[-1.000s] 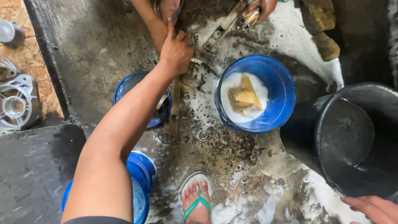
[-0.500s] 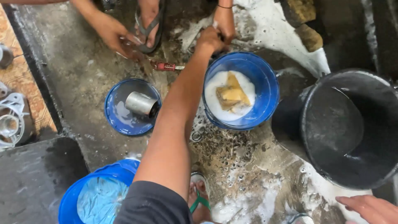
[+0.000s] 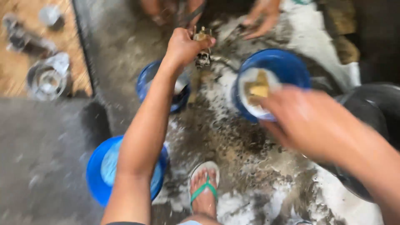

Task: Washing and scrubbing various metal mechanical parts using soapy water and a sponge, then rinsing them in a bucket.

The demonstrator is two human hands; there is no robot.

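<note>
Wet, sudsy concrete floor (image 3: 233, 166) carries everything, blurred frame so details are soft. Biggest item is the black tub (image 3: 375, 104) at the floor's right edge, mostly behind your right forearm. Next, three blue bowls: one near the bottom-left (image 3: 98, 175) under your left arm, one mid-floor (image 3: 146, 81) with something metallic in it, one right of centre (image 3: 287, 66) holding white foam and a yellow-brown sponge (image 3: 258, 88). Your foot in a green-strapped sandal (image 3: 204, 187) sits at the bottom edge. Another person's hands (image 3: 260, 18) work at the top edge, keep those apart from yours. Your right hand (image 3: 308, 121) hovers in front of the sponge bowl, fingers loosely spread, gripping nothing that shows. Your left hand (image 3: 183, 46) is closed around a small grimy metal part (image 3: 203, 56), held up off the floor toward the top edge, between the two upper bowls. The part looks dark grey with a tan or brass top end poking above your fingers, lumpy with holes or lugs at the lower end; exact shape cannot be told. Judge it stiff, dense for its size, not fragile, but slick from soap and grease. Best hold is a full wrap round the narrow upper body, as now, leaving the knobbly lower end free; watch for sharp edges.
</note>
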